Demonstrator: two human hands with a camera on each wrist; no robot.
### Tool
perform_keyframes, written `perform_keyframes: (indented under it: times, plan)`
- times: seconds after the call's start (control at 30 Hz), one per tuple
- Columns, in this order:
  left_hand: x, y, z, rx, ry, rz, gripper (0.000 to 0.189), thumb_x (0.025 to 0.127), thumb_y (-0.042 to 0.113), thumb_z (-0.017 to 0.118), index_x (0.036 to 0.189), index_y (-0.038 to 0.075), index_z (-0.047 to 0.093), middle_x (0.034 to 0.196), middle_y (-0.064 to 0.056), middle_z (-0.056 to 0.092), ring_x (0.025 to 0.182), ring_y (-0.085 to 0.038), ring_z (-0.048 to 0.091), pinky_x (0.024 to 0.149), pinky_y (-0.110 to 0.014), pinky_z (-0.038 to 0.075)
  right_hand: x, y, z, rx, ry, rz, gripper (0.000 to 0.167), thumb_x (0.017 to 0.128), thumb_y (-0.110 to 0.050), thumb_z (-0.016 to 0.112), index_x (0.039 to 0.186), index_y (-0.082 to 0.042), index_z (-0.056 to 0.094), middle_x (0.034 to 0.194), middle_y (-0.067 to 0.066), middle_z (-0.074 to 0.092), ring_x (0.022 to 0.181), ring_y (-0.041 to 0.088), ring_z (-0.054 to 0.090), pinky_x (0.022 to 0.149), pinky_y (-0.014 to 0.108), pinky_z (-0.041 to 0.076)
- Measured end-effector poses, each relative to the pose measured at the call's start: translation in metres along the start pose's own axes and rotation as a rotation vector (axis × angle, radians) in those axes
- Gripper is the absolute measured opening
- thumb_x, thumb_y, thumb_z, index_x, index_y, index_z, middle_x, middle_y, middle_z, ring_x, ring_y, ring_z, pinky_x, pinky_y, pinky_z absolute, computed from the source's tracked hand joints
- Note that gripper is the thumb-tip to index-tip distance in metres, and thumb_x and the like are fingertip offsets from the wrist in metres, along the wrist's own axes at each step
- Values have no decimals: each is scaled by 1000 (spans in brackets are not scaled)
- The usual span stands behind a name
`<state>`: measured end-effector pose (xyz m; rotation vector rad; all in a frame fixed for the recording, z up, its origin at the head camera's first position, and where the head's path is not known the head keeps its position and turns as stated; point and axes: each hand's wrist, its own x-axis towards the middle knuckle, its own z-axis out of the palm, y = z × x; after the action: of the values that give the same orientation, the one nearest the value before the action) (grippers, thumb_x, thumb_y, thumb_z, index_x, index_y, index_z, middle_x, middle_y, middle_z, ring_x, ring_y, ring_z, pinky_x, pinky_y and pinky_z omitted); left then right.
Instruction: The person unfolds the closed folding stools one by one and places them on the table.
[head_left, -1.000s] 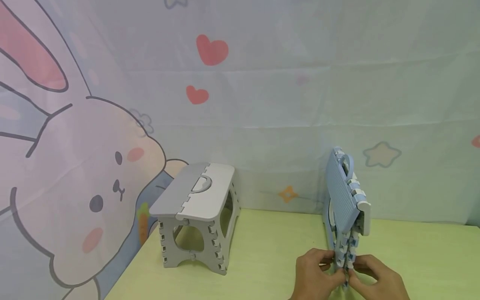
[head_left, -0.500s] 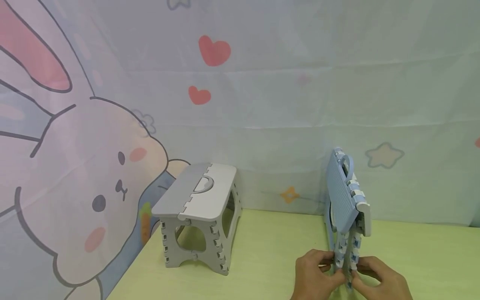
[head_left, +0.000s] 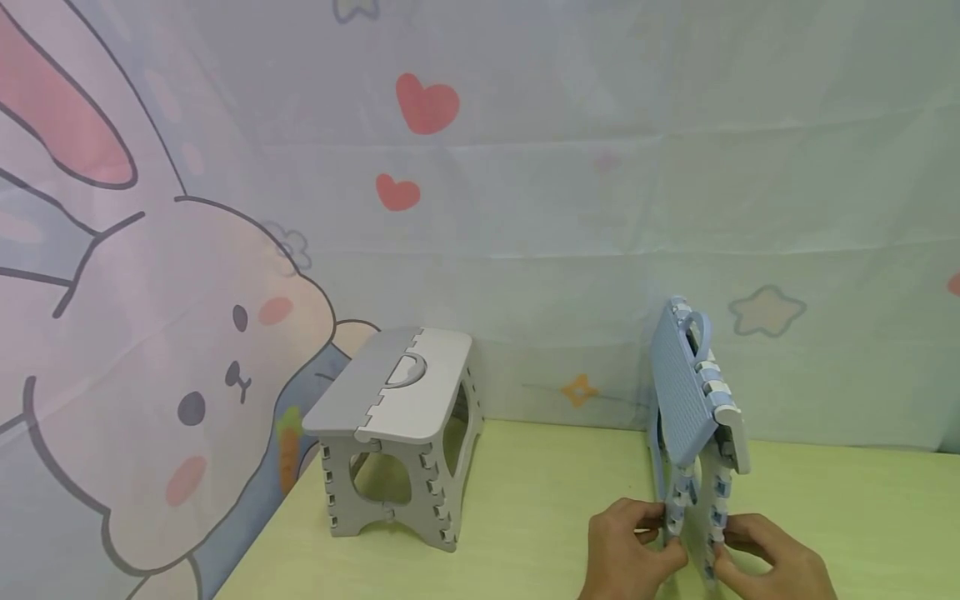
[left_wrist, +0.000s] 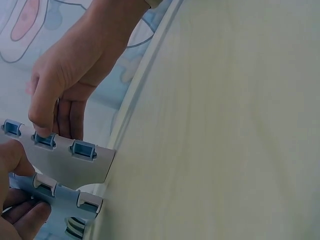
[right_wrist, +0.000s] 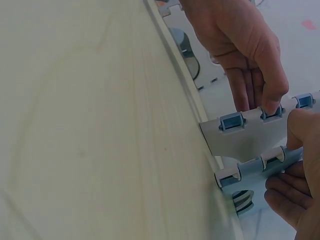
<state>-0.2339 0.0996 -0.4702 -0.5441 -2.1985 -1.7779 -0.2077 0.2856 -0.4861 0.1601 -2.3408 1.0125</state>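
Note:
A blue and white folding stool (head_left: 681, 392) stands on edge, partly folded, at the right of the table in the head view. My left hand (head_left: 626, 546) pinches the near edge of its left leg panel between thumb and fingers. On the other side, my right hand (head_left: 780, 560) pinches the right leg panel (left_wrist: 75, 165). A narrow gap separates the two panels at the bottom. Both wrist views show the thumbs on the hinged edges, with the fingers behind the panels partly hidden.
A grey folding stool (head_left: 397, 417) stands unfolded on the left part of the pale yellow-green table (head_left: 547, 508). Behind the table hangs a cloth (head_left: 555, 208) printed with a rabbit, hearts and stars. The table's edge (right_wrist: 175, 55) runs close to the hands.
The blue stool's right leg panel has swung rightward with my right hand, so the gap between the panels has widened. My left hand has shifted slightly left.

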Motion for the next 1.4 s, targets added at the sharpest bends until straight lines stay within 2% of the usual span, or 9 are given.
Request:
perform_keyframes:
  times: [0.17,0.27,0.5,0.8,0.93,1.4]
  plan:
    - [1,3,-2,13,-12,-37,23,80,2,84,102,7,82,93,12,69,85,1,68,73,-7,56,0,2,-2,0,1,-3,27,80,4,86,102,-9,77,95,-8,72,82,-7,65,68,15,60]
    - [1,3,-2,23,-11,-36,23,80,1,84,101,7,82,94,12,69,84,1,68,73,-7,56,-1,4,-4,0,0,-3,28,80,5,86,102,-9,77,95,-9,72,82,-7,65,68,15,60]
    - [0,3,-4,21,-11,-36,22,80,1,83,101,7,81,93,12,68,84,1,68,73,-7,56,-1,7,-4,34,47,-73,32,77,9,86,101,-9,77,95,-13,71,82,-5,66,70,7,55]
    - [1,0,-5,35,3,4,22,78,1,83,99,6,81,92,11,69,85,1,68,73,-7,56,-1,11,-8,31,52,-101,36,75,9,88,101,-13,77,97,-17,70,82,-5,68,70,7,55]
    - [1,1,-7,38,-5,-12,22,79,1,83,100,7,82,92,11,69,86,0,69,73,-7,56,0,13,-9,42,59,-120,37,74,11,86,101,-12,77,96,-18,70,81,-5,68,70,7,55]
    - [2,3,-13,8,-32,-29,23,80,0,81,103,6,81,94,13,68,87,1,68,76,-10,58,0,11,-15,5,42,-100,37,74,7,87,101,-15,77,95,-18,70,81,-6,67,68,6,54]
